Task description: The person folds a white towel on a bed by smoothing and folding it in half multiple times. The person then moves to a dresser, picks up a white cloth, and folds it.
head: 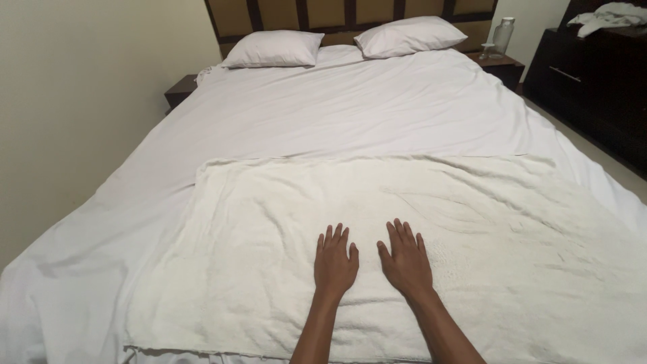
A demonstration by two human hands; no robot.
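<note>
While both forearms reach in from the bottom edge, the left hand (335, 261) and the right hand (405, 260) lie flat, palms down, side by side on a cream towel (269, 256), close together but not touching each other. Fingers of both are stretched out straight and slightly spread, gripping nothing, simply pressed on the cloth. That towel is spread wide across the near part of the bed, its nap rumpled in soft creases, its near hem running along the foot edge and its far hem lying straight across the white sheet (350, 108). Beyond it the sheet covers the rest of the mattress, faintly wrinkled, and hangs over the left side toward a plain pale wall (81, 94). At the head of the bed two white pillows (273, 48) rest just apart, against a dark wooden headboard (337, 13) with tan panels. To the far right a clear jar (503, 34) stands on a nightstand (502, 66), and a dark dresser (593, 81) beside it carries a crumpled white cloth (606, 17).
</note>
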